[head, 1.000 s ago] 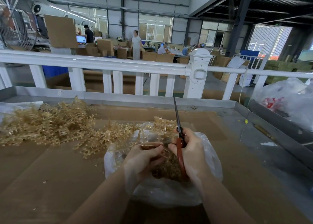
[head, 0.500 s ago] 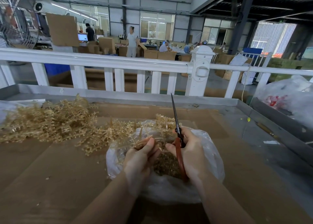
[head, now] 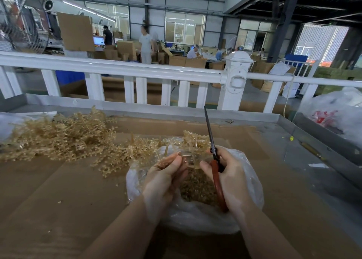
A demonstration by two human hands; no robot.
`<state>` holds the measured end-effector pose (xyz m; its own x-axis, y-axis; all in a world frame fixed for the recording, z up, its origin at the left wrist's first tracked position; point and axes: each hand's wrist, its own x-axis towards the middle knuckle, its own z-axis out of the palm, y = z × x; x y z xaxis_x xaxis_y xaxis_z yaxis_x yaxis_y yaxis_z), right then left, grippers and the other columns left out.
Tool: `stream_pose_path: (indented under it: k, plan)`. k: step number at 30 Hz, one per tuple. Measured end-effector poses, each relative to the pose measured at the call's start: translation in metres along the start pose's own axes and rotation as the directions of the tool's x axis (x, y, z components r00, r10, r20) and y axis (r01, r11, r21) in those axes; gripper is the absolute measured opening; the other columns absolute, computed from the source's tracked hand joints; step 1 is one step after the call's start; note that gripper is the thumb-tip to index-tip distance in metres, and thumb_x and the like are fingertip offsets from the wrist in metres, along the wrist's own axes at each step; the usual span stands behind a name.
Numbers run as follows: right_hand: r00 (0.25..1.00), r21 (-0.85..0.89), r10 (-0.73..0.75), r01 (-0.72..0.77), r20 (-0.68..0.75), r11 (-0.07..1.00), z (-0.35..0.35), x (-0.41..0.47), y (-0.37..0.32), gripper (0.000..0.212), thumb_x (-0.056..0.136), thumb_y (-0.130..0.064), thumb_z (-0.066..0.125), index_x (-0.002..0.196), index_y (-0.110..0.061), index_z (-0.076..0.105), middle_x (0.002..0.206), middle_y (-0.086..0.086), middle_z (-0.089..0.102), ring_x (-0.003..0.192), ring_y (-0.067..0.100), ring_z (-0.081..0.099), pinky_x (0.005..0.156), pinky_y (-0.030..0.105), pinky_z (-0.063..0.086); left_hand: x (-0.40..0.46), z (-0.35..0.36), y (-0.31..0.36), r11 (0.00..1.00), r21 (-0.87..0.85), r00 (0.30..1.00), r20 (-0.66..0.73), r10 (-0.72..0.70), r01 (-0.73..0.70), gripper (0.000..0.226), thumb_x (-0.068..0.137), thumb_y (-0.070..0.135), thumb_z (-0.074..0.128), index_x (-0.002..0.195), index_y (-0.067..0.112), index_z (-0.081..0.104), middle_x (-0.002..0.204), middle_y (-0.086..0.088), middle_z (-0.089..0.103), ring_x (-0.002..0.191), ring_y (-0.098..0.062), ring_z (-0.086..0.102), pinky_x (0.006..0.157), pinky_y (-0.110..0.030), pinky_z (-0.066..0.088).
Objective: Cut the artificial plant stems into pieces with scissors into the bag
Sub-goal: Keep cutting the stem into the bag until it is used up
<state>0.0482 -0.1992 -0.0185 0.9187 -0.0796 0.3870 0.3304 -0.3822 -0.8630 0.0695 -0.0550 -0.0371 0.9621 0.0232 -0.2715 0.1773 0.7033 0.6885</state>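
One scissors, one bag, two hands.

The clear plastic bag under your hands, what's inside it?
The bag holds a heap of short tan cut stem pieces, seen through its open top. How deep the heap goes is hidden by the crumpled plastic and both hands.

This is a factory or warehouse floor — a tall hall with steel columns, corrugated walls and big windows. Stacked cardboard boxes surround workers at benches, one beside a lit monitor. A white railing fences off a metal-edged worktable lined with cardboard — an industrial fan stands at left.
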Motion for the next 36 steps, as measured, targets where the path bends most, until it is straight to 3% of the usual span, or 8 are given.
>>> stream_pose_path:
  k: [3,8,14,18,22,27,32,36]
  plan:
    - [0.996,-0.133,-0.08,0.074,-0.042,0.988,-0.006,-0.005,-0.004,0.007,0.084,-0.027,0.07,0.09,-0.025,0.067,0.074,-0.027,0.064,0.082,-0.017,0.056,0.069,-0.001,0.039,0.0,0.0,0.005,0.998,-0.053,0.999,-0.033,0.025,-0.026,0.01,0.083,-0.005,0.061,0.088,0.001,0.066,0.073,-0.01,0.073,0.064,-0.016,0.071,0.06,-0.028,0.06]
    - [0.997,-0.178,-0.037,0.048,0.065,0.983,-0.006,-0.012,-0.003,0.012,0.084,-0.039,0.065,0.091,-0.029,0.064,0.074,-0.014,0.064,0.075,0.001,0.06,0.068,0.015,0.044,0.002,0.0,0.011,0.995,-0.091,0.998,-0.061,0.032,-0.037,0.01,0.084,-0.007,0.06,0.088,-0.001,0.066,0.072,-0.011,0.072,0.064,-0.018,0.071,0.061,-0.028,0.06]
    - [0.983,-0.349,-0.098,0.147,0.153,0.926,-0.002,-0.021,0.0,0.016,0.084,-0.044,0.064,0.095,-0.033,0.059,0.082,-0.013,0.062,0.082,-0.001,0.056,0.073,0.013,0.042,0.005,-0.006,0.015,0.994,-0.082,0.993,-0.093,0.066,-0.074,0.01,0.085,-0.004,0.061,0.089,0.004,0.066,0.067,-0.007,0.072,0.06,-0.013,0.07,0.055,-0.024,0.058]
    - [0.985,-0.333,-0.051,0.103,0.163,0.937,-0.006,-0.02,0.002,0.015,0.085,-0.046,0.061,0.092,-0.032,0.059,0.08,-0.012,0.062,0.079,0.001,0.058,0.072,0.02,0.045,0.005,-0.008,0.016,0.991,-0.097,0.993,-0.08,0.081,-0.089,0.01,0.085,-0.003,0.06,0.09,0.004,0.066,0.069,-0.008,0.073,0.06,-0.014,0.071,0.053,-0.024,0.057]
    - [0.992,-0.251,-0.035,0.065,0.12,0.966,-0.011,-0.018,0.004,0.014,0.085,-0.044,0.062,0.084,-0.03,0.059,0.074,-0.017,0.062,0.069,0.001,0.058,0.062,0.013,0.04,0.005,-0.007,0.019,0.989,-0.101,0.994,-0.042,0.102,-0.106,0.012,0.086,-0.002,0.059,0.091,0.006,0.065,0.071,-0.008,0.073,0.061,-0.013,0.07,0.056,-0.025,0.059]
    - [0.992,-0.293,-0.064,0.093,0.105,0.952,-0.015,-0.019,0.002,0.01,0.084,-0.038,0.066,0.084,-0.031,0.06,0.079,-0.021,0.062,0.074,-0.003,0.058,0.065,0.011,0.042,0.005,-0.006,0.026,0.98,-0.169,0.993,0.03,0.114,-0.107,0.014,0.089,-0.003,0.054,0.088,0.006,0.065,0.066,-0.006,0.066,0.063,-0.013,0.059,0.059,-0.024,0.059]
    - [0.966,-0.371,-0.089,0.178,0.244,0.912,-0.016,-0.022,0.0,0.019,0.082,-0.019,0.07,0.085,-0.033,0.059,0.069,-0.019,0.06,0.077,-0.009,0.056,0.066,0.007,0.039,0.008,-0.006,0.035,0.973,-0.188,0.991,-0.001,0.136,-0.134,0.012,0.088,-0.003,0.056,0.089,0.006,0.065,0.063,-0.007,0.068,0.055,-0.01,0.066,0.057,-0.021,0.058]
    - [0.937,-0.361,-0.029,0.163,0.349,0.918,-0.019,-0.019,0.001,0.026,0.082,-0.014,0.067,0.071,-0.034,0.054,0.061,-0.027,0.056,0.065,-0.007,0.054,0.061,0.01,0.037,0.012,-0.01,0.042,0.966,-0.161,0.978,0.018,0.206,-0.201,0.014,0.086,-0.003,0.056,0.085,0.008,0.066,0.062,-0.004,0.068,0.053,-0.008,0.066,0.056,-0.02,0.057]
